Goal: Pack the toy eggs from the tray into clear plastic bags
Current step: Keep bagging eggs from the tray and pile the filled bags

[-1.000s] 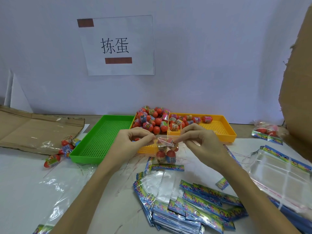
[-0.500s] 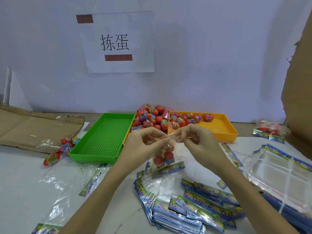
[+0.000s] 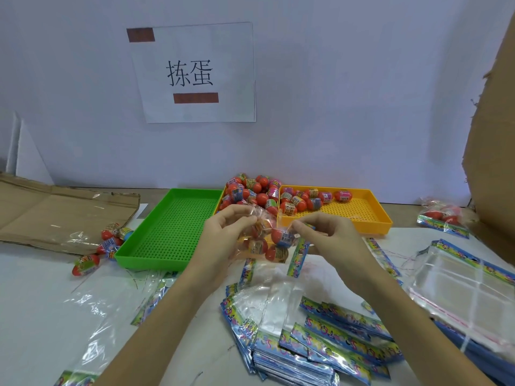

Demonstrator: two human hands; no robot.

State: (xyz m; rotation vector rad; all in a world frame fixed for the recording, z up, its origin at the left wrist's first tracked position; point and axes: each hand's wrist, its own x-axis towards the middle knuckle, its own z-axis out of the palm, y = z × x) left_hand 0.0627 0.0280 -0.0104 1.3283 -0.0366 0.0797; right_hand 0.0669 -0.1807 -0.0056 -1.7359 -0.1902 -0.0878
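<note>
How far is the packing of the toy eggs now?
Done: one filled bag lies at the far right. In hand: the left hand and right hand hold a clear bag with several eggs inside. Left: many eggs remain in the yellow tray.

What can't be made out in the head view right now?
- Egg count in the held bag: crumpled film and the left hand cover part of it.
- Bag's opening, sealed or not: hidden behind the right hand fingers.
- Egg label print in the yellow tray: too small.
- Filled bag at far right: blurred, contents uncountable.
- Bag stack: cut by the right edge.
</note>
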